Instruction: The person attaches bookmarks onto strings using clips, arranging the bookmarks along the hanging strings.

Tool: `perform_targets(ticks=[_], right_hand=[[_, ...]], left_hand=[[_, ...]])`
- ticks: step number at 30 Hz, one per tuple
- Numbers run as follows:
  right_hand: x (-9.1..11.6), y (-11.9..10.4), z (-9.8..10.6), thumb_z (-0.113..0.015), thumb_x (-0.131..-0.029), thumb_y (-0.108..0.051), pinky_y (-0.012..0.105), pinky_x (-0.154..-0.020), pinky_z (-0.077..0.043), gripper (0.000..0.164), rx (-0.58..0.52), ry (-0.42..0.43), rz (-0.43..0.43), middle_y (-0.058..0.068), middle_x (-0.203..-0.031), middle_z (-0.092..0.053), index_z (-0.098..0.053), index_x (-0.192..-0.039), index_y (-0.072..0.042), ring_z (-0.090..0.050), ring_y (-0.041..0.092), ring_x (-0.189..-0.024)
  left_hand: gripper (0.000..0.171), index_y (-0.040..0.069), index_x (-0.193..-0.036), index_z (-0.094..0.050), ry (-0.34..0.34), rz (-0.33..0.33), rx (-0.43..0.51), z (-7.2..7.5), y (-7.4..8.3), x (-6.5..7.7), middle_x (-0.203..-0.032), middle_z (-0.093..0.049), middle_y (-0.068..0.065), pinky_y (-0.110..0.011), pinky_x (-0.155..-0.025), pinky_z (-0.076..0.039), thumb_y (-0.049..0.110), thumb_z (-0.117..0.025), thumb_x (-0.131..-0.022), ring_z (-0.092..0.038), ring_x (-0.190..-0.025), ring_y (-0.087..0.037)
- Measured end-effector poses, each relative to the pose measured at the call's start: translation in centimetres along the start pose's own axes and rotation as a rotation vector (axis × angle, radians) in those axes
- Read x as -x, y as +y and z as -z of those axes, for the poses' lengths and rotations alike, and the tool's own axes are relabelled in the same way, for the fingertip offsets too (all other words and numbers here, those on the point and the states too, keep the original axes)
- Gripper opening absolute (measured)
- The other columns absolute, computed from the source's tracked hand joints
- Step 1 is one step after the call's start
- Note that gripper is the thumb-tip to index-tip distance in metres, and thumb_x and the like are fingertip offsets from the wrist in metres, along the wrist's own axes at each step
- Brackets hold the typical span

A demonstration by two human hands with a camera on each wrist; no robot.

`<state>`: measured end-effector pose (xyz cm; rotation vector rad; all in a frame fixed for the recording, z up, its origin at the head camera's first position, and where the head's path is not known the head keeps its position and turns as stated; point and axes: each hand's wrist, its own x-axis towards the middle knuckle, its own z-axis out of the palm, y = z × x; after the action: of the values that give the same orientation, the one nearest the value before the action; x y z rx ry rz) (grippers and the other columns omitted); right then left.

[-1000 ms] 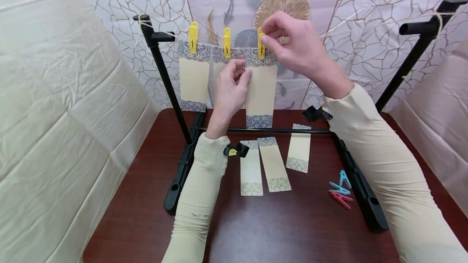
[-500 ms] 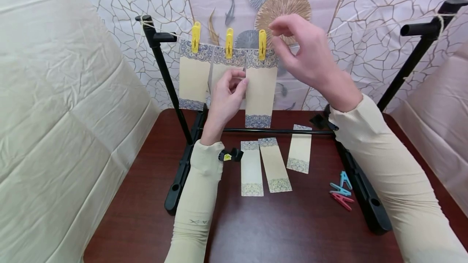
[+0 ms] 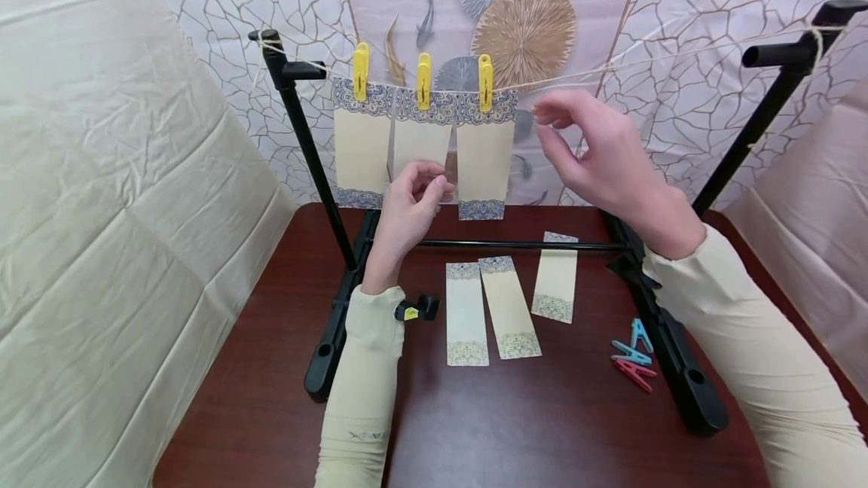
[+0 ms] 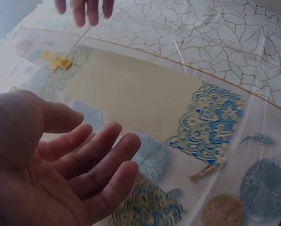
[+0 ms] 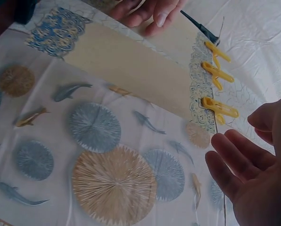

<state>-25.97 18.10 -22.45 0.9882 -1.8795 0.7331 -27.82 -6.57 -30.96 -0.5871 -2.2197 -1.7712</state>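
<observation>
Three patterned paper cards hang in a row from a string (image 3: 563,80), each under a yellow clothespin. The right card (image 3: 484,160) is cream with blue lace bands, held by the right clothespin (image 3: 485,83). Beside it hang the middle card (image 3: 420,143) and the left card (image 3: 362,145). My left hand (image 3: 409,205) is in front of the middle card's lower part, fingers loosely bent and holding nothing; the left wrist view shows its palm bare. To the right of the right card, my right hand (image 3: 597,153) hovers with relaxed fingers, nothing between them.
Several things lie on the brown table (image 3: 542,428): a white card (image 3: 467,315), a cream card (image 3: 510,307), another card (image 3: 554,277), two blue clothespins (image 3: 631,352) and a red clothespin (image 3: 634,374). Black posts (image 3: 305,145) carry the string; a crossbar (image 3: 502,244) runs low between them.
My right hand has let go of the right clothespin and moved right and down. My left hand has left the right card's edge, moving down and left. The right card hangs free.
</observation>
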Motion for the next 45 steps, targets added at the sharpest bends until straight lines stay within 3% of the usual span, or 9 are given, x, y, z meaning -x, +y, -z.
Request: perform_targets(ticks=[5,11,18,26,31,35,40,45], right_hand=[[2.1,0.2,0.4,-0.064,-0.087,0.004,0.015,-0.087,-0.045,0.027,0.032,-0.059,-0.026,0.015,-0.103,-0.071,-0.064,-0.113,0.002,-0.067,0.025,-0.088],[5.0,0.7,0.9,-0.067,-0.087,0.0,0.027,-0.081,-0.048,0.031,0.07,-0.151,-0.078,0.013,-0.105,-0.072,-0.063,-0.118,0.001,-0.067,0.024,-0.088],[9.3,1.4,1.3,-0.068,-0.086,0.0,0.011,-0.071,-0.044,0.034,0.08,-0.246,-0.205,0.008,-0.104,-0.071,-0.063,-0.119,-0.004,-0.063,0.01,-0.083],[13.2,2.2,1.7,-0.068,-0.09,-0.005,0.015,-0.066,-0.042,0.033,0.104,-0.35,-0.347,0.006,-0.108,-0.072,-0.061,-0.121,-0.008,-0.06,0.005,-0.08],[15.2,2.8,1.7,-0.069,-0.089,-0.006,0.015,-0.067,-0.046,0.03,0.104,-0.404,-0.373,0.001,-0.103,-0.07,-0.062,-0.117,-0.01,-0.061,0.001,-0.083],[16.5,3.2,1.6,-0.071,-0.087,-0.005,0.022,-0.066,-0.05,0.03,0.1,-0.456,-0.374,0.002,-0.099,-0.07,-0.063,-0.116,-0.01,-0.063,0.005,-0.081],[17.9,3.5,1.7,-0.07,-0.089,-0.009,0.034,-0.067,-0.055,0.029,0.122,-0.567,-0.384,0.004,-0.102,-0.07,-0.062,-0.116,-0.009,-0.065,0.012,-0.083],[19.4,3.4,2.1,-0.07,-0.09,-0.014,0.032,-0.068,-0.055,0.028,0.123,-0.681,-0.425,0.004,-0.103,-0.07,-0.061,-0.116,-0.01,-0.066,0.012,-0.086]], left_hand=[[0.023,0.002,-0.121,-0.056,0.003,0.027,0.023,-0.1,-1.0,0.6,-0.103,-0.069,-0.021,-0.029,-0.072,-0.054,0.012,-0.054,-0.101,-0.069,-0.093,-0.034],[0.026,0.003,-0.123,-0.054,0.0,0.061,0.029,-0.9,-2.5,1.5,-0.103,-0.071,-0.02,-0.04,-0.075,-0.057,0.012,-0.057,-0.099,-0.071,-0.092,-0.034],[0.027,0.005,-0.122,-0.055,-0.029,0.132,0.01,-1.6,-4.9,2.8,-0.102,-0.072,-0.018,-0.033,-0.074,-0.056,0.016,-0.06,-0.098,-0.071,-0.092,-0.033],[0.029,0.009,-0.123,-0.055,-0.086,0.208,-0.063,-2.1,-7.7,3.5,-0.104,-0.071,-0.019,-0.029,-0.072,-0.055,0.022,-0.061,-0.098,-0.072,-0.09,-0.026],[0.032,0.01,-0.124,-0.054,-0.116,0.265,-0.113,-2.3,-8.8,3.4,-0.106,-0.07,-0.017,-0.033,-0.074,-0.056,0.024,-0.062,-0.097,-0.071,-0.095,-0.031],[0.033,0.011,-0.125,-0.054,-0.148,0.297,-0.208,-2.4,-9.7,3.4,-0.106,-0.069,-0.011,-0.037,-0.079,-0.055,0.027,-0.062,-0.097,-0.068,-0.097,-0.028],[0.038,0.012,-0.128,-0.052,-0.208,0.347,-0.285,-2.8,-10.9,3.4,-0.109,-0.067,-0.008,-0.04,-0.083,-0.053,0.032,-0.061,-0.097,-0.065,-0.099,-0.022],[0.043,0.012,-0.133,-0.049,-0.28,0.383,-0.333,-3.2,-12.3,3.3,-0.113,-0.066,-0.007,-0.04,-0.085,-0.052,0.034,-0.06,-0.098,-0.065,-0.096,-0.021]])
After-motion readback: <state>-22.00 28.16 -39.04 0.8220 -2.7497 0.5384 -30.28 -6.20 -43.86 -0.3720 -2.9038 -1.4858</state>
